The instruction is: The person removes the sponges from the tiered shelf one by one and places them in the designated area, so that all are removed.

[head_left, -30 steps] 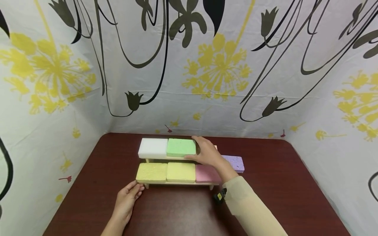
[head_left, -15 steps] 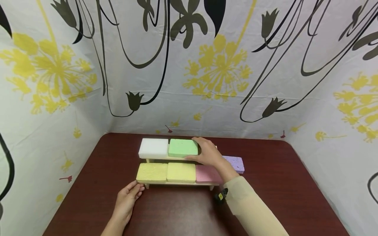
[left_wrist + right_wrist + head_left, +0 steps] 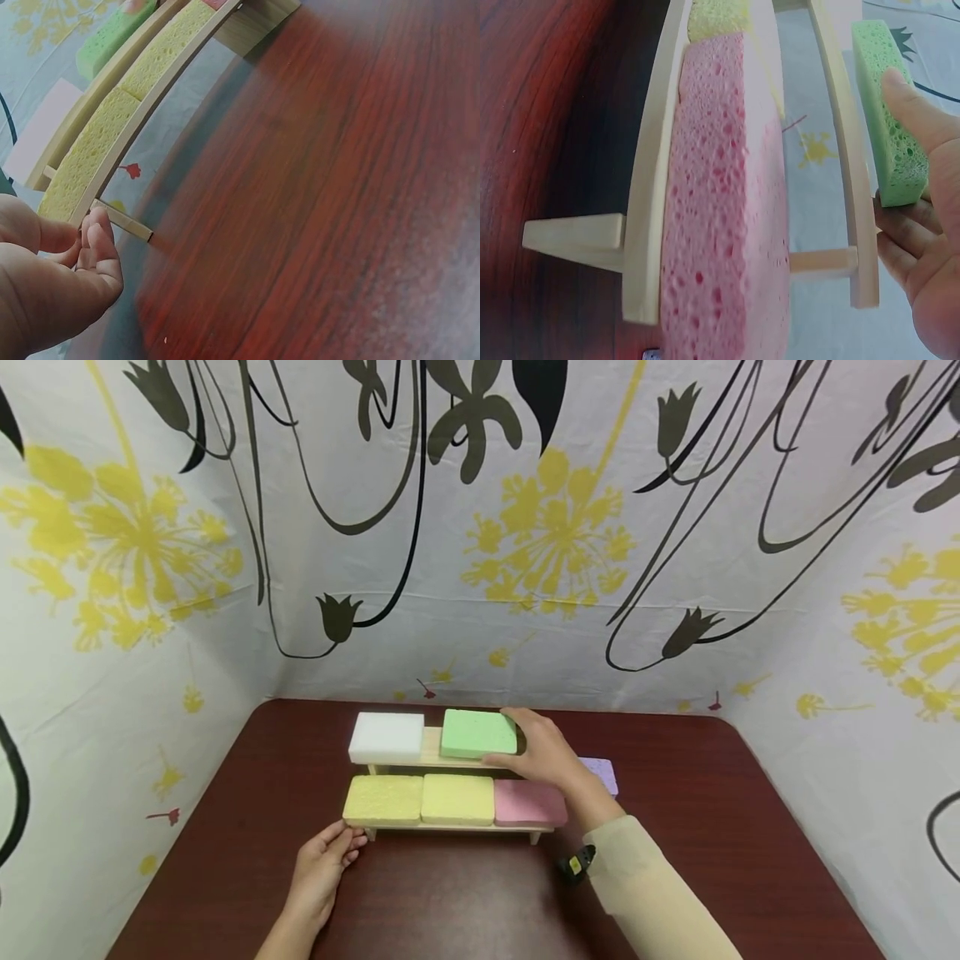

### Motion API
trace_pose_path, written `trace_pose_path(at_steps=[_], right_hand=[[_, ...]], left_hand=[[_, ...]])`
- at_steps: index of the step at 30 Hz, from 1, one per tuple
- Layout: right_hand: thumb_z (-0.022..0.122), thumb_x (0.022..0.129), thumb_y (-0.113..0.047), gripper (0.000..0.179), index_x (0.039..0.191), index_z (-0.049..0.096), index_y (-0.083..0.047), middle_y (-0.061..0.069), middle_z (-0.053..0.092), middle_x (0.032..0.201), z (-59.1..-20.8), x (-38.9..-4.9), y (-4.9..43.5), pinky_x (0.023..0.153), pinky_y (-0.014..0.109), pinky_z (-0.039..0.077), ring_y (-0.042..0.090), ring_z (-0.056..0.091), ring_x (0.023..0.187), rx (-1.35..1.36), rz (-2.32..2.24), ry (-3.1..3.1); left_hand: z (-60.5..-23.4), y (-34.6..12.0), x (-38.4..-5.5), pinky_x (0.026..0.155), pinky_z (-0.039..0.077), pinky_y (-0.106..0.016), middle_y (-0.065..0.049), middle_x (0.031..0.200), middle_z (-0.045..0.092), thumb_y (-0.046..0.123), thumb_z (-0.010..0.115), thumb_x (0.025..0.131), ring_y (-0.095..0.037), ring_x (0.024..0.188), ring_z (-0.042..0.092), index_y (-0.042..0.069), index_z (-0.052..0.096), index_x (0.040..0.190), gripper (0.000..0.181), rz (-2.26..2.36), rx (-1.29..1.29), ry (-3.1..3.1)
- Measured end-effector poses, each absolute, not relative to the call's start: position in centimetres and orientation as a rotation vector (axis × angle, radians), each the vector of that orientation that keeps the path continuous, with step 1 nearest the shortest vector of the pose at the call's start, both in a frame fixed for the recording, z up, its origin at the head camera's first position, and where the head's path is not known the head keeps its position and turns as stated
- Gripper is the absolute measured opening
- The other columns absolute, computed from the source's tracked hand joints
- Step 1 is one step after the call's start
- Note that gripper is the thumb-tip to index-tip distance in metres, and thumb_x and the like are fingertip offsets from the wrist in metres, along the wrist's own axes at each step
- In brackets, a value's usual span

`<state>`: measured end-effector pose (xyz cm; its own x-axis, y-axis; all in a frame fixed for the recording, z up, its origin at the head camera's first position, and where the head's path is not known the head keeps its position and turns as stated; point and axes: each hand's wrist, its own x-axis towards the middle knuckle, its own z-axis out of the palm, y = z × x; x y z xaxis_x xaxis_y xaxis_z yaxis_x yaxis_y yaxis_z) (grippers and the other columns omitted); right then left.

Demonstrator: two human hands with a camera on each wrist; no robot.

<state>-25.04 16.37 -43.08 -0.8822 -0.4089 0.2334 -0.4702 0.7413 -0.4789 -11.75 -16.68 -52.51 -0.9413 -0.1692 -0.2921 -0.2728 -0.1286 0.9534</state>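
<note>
In the head view a two-tier wooden rack (image 3: 432, 746) stands on the table. My right hand (image 3: 546, 753) grips the right end of a green sponge (image 3: 478, 734) over the upper tier, thumb at the front and fingers behind. I cannot tell whether the sponge touches the shelf. A white sponge (image 3: 386, 737) sits at that tier's left, a gap between the two. The lower tier bears two yellow sponges (image 3: 384, 799) and a pink sponge (image 3: 530, 802). My left hand (image 3: 318, 870) pinches the rack's lower left corner; the left wrist view shows thumb and fingers (image 3: 101, 244) there.
A purple sponge (image 3: 600, 775) lies right of the rack, partly hidden by my right arm. The dark red table (image 3: 450, 902) meets white patterned cloth (image 3: 420, 560) at the back and sides. A black wrist device (image 3: 577, 863) hangs under the right sleeve.
My right hand and the green sponge have moved to the right along the upper tier, away from the white sponge. The left hand has stayed at the rack's corner.
</note>
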Motion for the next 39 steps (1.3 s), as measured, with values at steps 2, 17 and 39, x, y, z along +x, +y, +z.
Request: trace_pose_path(at_steps=[2,17,39], right_hand=[[0.085,0.078,-0.053,0.089,0.143,0.054,-0.001,0.014,0.061,0.135,-43.0,-24.9,16.7,0.096,0.046,0.052,0.029,0.060,0.119,0.724,0.824,-2.810],[0.084,0.078,-0.054,0.088,0.143,0.053,-0.003,0.015,0.058,0.139,-42.9,-23.0,20.4,0.102,0.051,0.049,0.032,0.056,0.126,0.656,0.880,-2.796],[0.090,0.074,-0.047,0.089,0.142,0.054,-0.003,0.015,0.059,0.137,-43.4,-22.2,23.7,0.102,0.054,0.049,0.032,0.055,0.127,0.615,0.896,-2.765]], left_hand=[[-52.5,-16.7,-11.8,0.078,0.054,-0.019,-0.006,0.106,0.068,0.006,0.046,0.108,-0.004,0.089,0.064,-0.018,0.038,0.144,0.044,2.249,-0.517,2.032],[-52.5,-16.6,-11.9,0.077,0.054,-0.019,-0.004,0.101,0.067,0.006,0.040,0.109,-0.003,0.087,0.063,-0.020,0.033,0.145,0.045,2.273,-0.554,1.986],[-52.5,-16.6,-11.8,0.081,0.054,-0.020,-0.002,0.102,0.066,0.008,0.046,0.108,-0.005,0.089,0.062,-0.018,0.031,0.147,0.049,2.336,-0.560,1.873]])
